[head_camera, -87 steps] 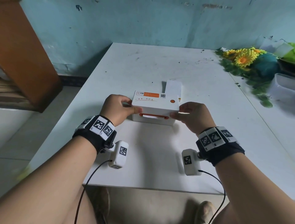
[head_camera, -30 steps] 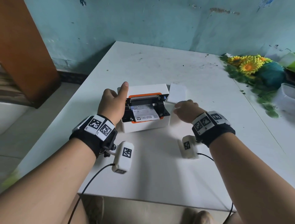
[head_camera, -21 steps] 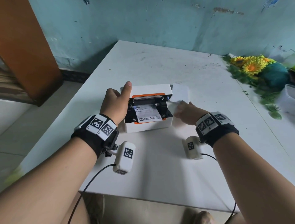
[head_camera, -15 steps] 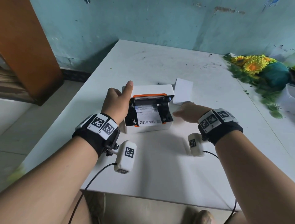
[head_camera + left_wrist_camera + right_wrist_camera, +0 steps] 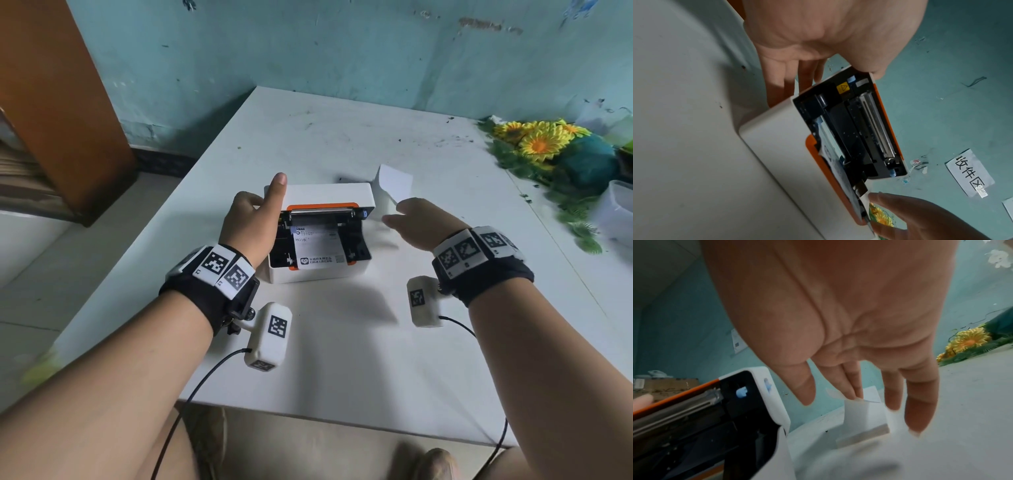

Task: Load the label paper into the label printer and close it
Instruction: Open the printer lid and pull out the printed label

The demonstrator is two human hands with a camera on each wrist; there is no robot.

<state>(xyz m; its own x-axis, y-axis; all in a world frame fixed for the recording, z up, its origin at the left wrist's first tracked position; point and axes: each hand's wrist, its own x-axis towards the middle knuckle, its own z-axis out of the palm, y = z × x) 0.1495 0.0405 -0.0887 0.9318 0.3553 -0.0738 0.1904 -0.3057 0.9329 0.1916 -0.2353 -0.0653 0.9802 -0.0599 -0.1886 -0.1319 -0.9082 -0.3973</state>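
The white label printer (image 5: 318, 274) stands mid-table with its orange-trimmed lid (image 5: 329, 193) raised. A printed label strip (image 5: 317, 246) lies in the open bay. My left hand (image 5: 253, 222) is at the lid's left edge, thumb straight up along it and straight fingers (image 5: 781, 84) behind it. My right hand (image 5: 421, 222) hovers right of the printer with its fingers extended. Two fingertips (image 5: 856, 395) touch the top edge of an upright white sheet of the label paper stack (image 5: 865, 421), which stands beside the printer's right rear corner (image 5: 394, 183).
Artificial sunflowers (image 5: 541, 140) and a clear plastic container (image 5: 616, 209) sit along the table's right side. A brown wooden cabinet (image 5: 58, 85) stands off the table to the left. The table's front edge (image 5: 342, 414) is close to my body.
The lid, shut 2.9 s ago with both hands on the printer, now stands raised. My right hand has left the printer and reached the label paper; the left stays at the lid.
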